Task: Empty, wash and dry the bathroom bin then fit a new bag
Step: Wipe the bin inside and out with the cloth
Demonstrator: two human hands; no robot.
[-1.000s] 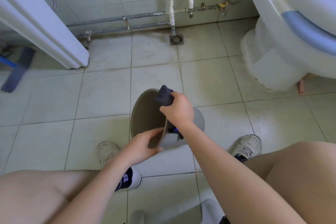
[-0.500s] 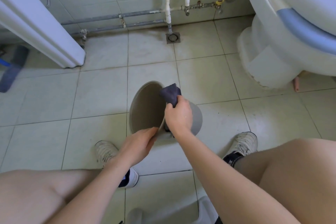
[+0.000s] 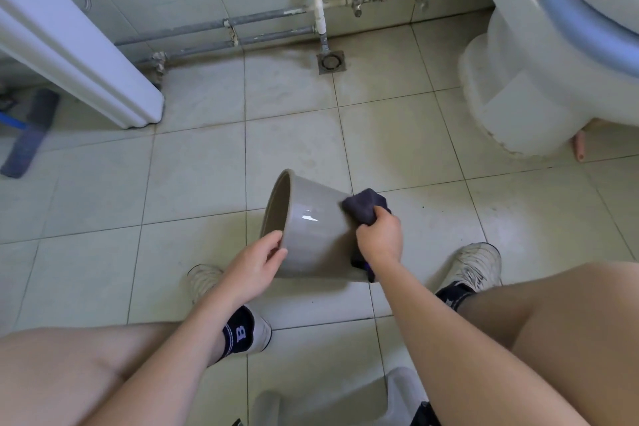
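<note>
Grey plastic bin (image 3: 311,239) now tipped on side above floor tiles (image 3: 193,176), mouth turned left. Dark cloth (image 3: 364,206) moved from inside rim to outer wall, gripped by right hand (image 3: 380,239). Rim pinched by left hand (image 3: 257,264). Drying judged shifted to exterior; bag not yet fitted.

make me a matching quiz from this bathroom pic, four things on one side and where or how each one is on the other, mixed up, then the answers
Things:
1. bin
2. cloth
3. floor drain
4. toilet

Places or states:
A. set in the floor by the wall pipes
B. tipped on its side, mouth to the left
C. standing at the far right
D. bunched in the right hand, against the bin's outer wall

Pairs: 1-B, 2-D, 3-A, 4-C
</note>
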